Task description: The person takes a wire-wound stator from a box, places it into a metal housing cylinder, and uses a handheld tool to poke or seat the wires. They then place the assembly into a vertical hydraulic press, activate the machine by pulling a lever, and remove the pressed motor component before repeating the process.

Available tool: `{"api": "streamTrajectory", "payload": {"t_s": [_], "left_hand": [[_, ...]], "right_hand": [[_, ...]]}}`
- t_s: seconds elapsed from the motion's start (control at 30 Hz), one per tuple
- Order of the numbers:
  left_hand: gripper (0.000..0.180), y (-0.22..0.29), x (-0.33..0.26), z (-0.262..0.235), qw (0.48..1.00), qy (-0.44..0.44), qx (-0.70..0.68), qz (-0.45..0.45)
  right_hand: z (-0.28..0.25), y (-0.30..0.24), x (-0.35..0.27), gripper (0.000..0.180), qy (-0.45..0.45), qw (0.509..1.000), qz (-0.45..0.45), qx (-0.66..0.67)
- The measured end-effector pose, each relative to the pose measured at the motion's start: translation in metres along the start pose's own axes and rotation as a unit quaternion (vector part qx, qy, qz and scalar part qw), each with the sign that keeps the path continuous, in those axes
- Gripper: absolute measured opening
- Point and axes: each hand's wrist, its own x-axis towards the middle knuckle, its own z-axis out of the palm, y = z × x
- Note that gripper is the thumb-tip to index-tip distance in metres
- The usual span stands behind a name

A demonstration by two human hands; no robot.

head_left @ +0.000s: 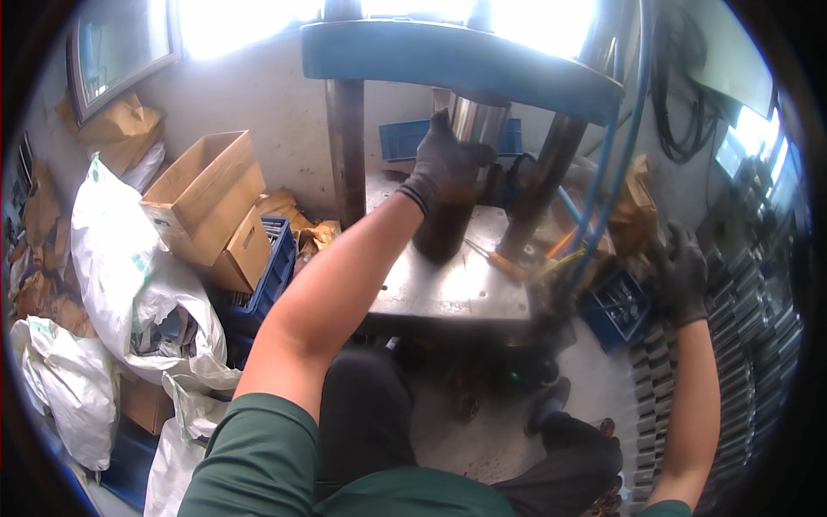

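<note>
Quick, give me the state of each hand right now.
Left hand: gloved, closed around the top of the dark cylinder on the press table.
Right hand: gloved, resting on the stacked metal parts; grip cannot be told.

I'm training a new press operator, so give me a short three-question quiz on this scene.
1. True or false: the left hand rests on top of the dark cylinder standing on the press table.
2. What is the right hand nearest to? A) the cardboard box B) the rows of grey metal sleeves C) the white sack
3. Fill in: both hands wear dark ____.

Key: 1 true. 2 B, the grey metal sleeves. 3 gloves.
</note>
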Motion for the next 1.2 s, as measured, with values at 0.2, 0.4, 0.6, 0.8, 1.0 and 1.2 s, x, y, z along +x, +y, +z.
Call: {"api": "streamTrajectory", "payload": {"t_s": [0.2, 0.4, 0.6, 0.8, 1.0, 1.2], "left_hand": [[0.079, 0.055, -0.124, -0.006, 0.866, 0.055, -0.495, -0.041], [0.061, 0.035, -0.217, 0.021, 0.64, 0.054, -0.716, -0.273], [0.069, -0.005, -0.222, 0.037, 0.717, 0.084, -0.596, -0.351], [0.082, -0.023, -0.199, 0.005, 0.792, 0.132, -0.47, -0.366], [0.089, -0.067, -0.179, 0.003, 0.9, 0.195, 0.023, -0.389], [0.07, -0.079, -0.188, 0.003, 0.915, 0.103, -0.092, -0.378]], "right_hand": [[-0.044, -0.042, -0.071, 0.04, -0.042, 0.999, -0.01, 0.032], [-0.049, -0.153, -0.113, 0.05, -0.127, 0.983, -0.046, 0.124], [0.075, -0.272, -0.069, 0.078, -0.171, 0.932, -0.062, 0.313], [0.147, -0.327, -0.046, 0.088, -0.215, 0.799, 0.059, 0.559], [0.189, -0.317, -0.039, 0.101, -0.307, 0.892, 0.008, 0.331], [0.182, -0.306, -0.045, 0.098, -0.339, 0.884, -0.028, 0.322]]}}
